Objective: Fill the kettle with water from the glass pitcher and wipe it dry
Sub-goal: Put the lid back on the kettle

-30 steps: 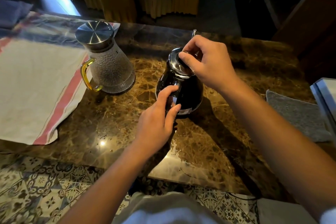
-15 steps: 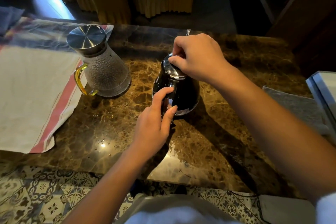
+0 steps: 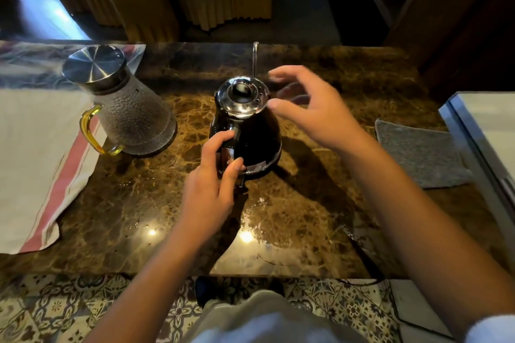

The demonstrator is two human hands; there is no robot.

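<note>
A dark kettle (image 3: pixel 257 136) with a shiny steel lid (image 3: pixel 242 99) and a thin gooseneck spout stands in the middle of the brown marble table (image 3: pixel 292 217). My left hand (image 3: pixel 211 189) grips the kettle's handle on its near side. My right hand (image 3: pixel 309 108) hovers just right of the lid with its fingers spread and loosely bent, holding nothing. To the left stands the textured glass pitcher (image 3: pixel 131 117), which has a steel lid and a yellow handle. A grey cloth (image 3: pixel 418 153) lies flat at the right.
A white towel with a red stripe (image 3: pixel 33 159) covers the table's left side. A white appliance edge (image 3: pixel 485 131) sits at the far right. Chairs with yellow covers stand beyond the table. A dark cord runs off the near right edge. Patterned floor tiles show below.
My right hand has let go of the kettle's lid and moved off to the right, opening up. The lid now sits uncovered on the kettle. My left hand stays on the handle.
</note>
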